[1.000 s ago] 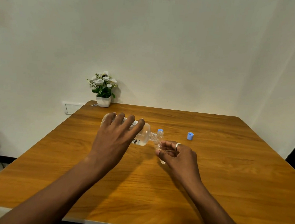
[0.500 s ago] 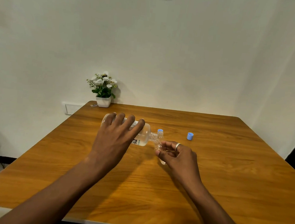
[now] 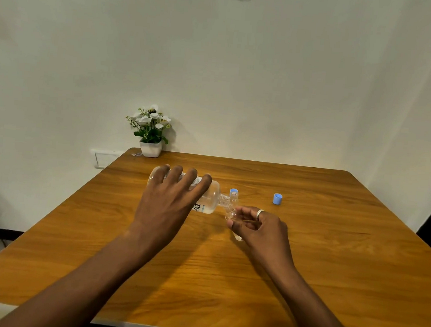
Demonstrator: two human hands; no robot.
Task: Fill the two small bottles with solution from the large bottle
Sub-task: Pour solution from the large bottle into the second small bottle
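— Bare white walls met at a corner behind a wooden table (image 3: 303, 273), with only a potted plant (image 3: 150, 130) at the far left edge. What were the hands doing?

— The left hand (image 3: 167, 206) was wrapped over the big bottle (image 3: 210, 197), gripping it from above and holding it tipped almost flat, neck pointing right. The right hand (image 3: 261, 226) was curled round a small bottle (image 3: 232, 216), pinching it in the fingers just above the table, its mouth right up against the big bottle's neck.

— And the second small bottle?

— It (image 3: 234, 194) stood just beyond the two necks, near the middle of the table, with something blue at its top. I couldn't tell whether that was a cap on it or one standing behind. A loose blue cap (image 3: 277, 199) lay well apart to the right.

— What could have gone wrong from there?

— Mostly spilling. Both mouths were narrow and the small bottle was clear, so the level was hard to read; I couldn't make it out. If the big bottle had tipped any further, liquid might have gushed and run over the rim onto the wood. A slight drift of either hand would likely have sent the stream past the opening.

— Anything else?

— The grip on the small bottle looked light, fingertips only. Wet plastic would probably get slippery, and it could have twisted or dropped. The second bottle stood close enough that a careless swing of the big one's neck might have knocked it over.
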